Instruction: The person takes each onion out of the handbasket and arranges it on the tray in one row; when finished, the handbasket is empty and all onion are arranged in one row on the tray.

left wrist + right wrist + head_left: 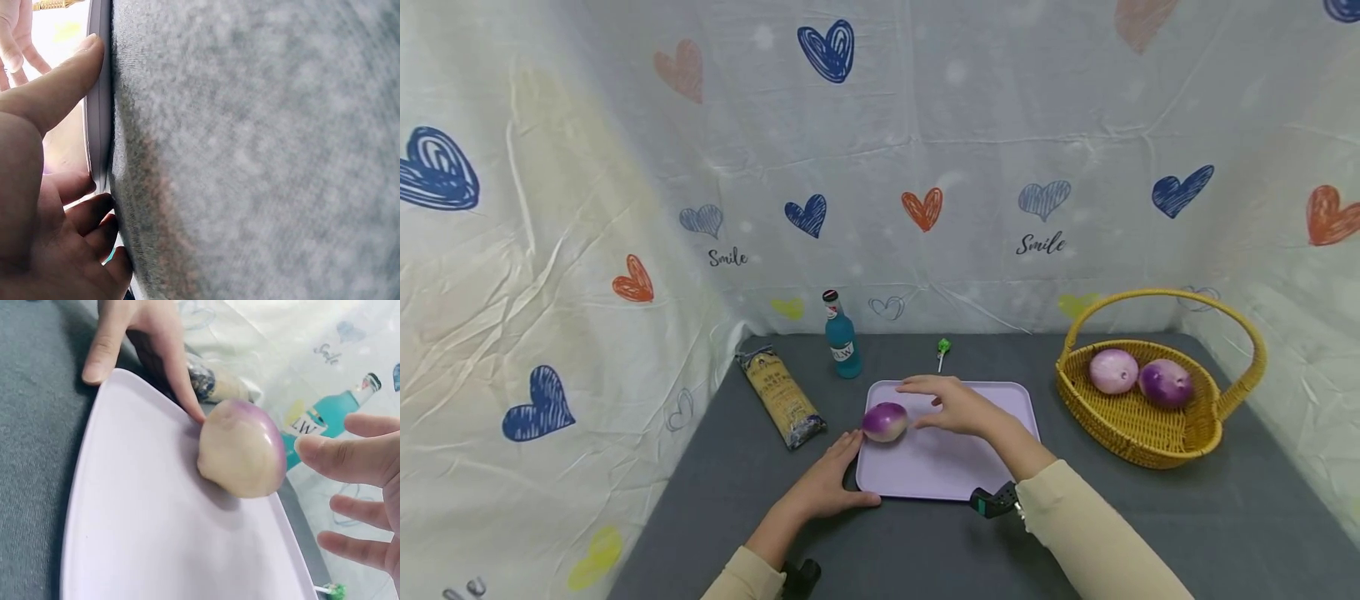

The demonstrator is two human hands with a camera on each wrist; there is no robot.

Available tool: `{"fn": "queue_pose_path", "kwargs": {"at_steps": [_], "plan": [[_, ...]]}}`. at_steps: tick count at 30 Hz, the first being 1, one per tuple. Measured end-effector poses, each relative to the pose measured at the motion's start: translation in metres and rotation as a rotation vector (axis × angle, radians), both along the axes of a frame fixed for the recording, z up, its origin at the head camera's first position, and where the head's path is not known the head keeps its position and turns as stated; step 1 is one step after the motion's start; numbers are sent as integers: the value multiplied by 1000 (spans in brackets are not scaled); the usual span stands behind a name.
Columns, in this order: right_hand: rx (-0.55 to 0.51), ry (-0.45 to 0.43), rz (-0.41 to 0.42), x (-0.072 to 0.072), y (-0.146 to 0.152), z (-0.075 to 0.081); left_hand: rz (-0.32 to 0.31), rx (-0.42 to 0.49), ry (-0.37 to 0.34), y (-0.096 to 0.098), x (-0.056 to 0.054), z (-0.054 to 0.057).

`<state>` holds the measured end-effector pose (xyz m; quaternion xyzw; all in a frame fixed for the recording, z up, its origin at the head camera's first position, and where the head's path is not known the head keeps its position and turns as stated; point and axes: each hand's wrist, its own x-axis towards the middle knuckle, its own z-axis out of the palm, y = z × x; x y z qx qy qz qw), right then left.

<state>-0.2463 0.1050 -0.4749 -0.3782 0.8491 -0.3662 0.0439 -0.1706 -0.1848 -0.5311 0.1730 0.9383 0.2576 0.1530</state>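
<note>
A purple-and-white onion (886, 422) lies at the left side of a pale lilac tray (925, 471). My left hand (827, 483) is spread around the tray's near left corner, thumb along the front edge and fingers at the left side. Its index fingertip comes right up by the onion in the right wrist view. My right hand (958, 407) hovers over the tray, just right of the onion, with thumb and fingers apart and nothing between them. In the right wrist view the onion (240, 450) shows its pale underside, apart from the right fingertips (309, 449).
A yellow wicker basket (1075, 408) with a tall handle holds two more onions (1165, 383) on the right. Behind the tray stand a blue bottle (842, 337) and a green lollipop (943, 346). A gold packet (781, 393) lies left on the grey table (715, 500).
</note>
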Motion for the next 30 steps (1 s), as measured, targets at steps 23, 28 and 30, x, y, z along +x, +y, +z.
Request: {"fn": "queue_pose_path", "kwargs": {"at_steps": [23,28,30], "plan": [[-46,52,-31,0,23,6,0,-4,3,-1,-2,-2],[-51,58,-37,2,28,9,2,-5,-5,-1,-2,-3],[-51,57,-39,2,30,10,3,-2,-6,-1,-2,-3]]}}
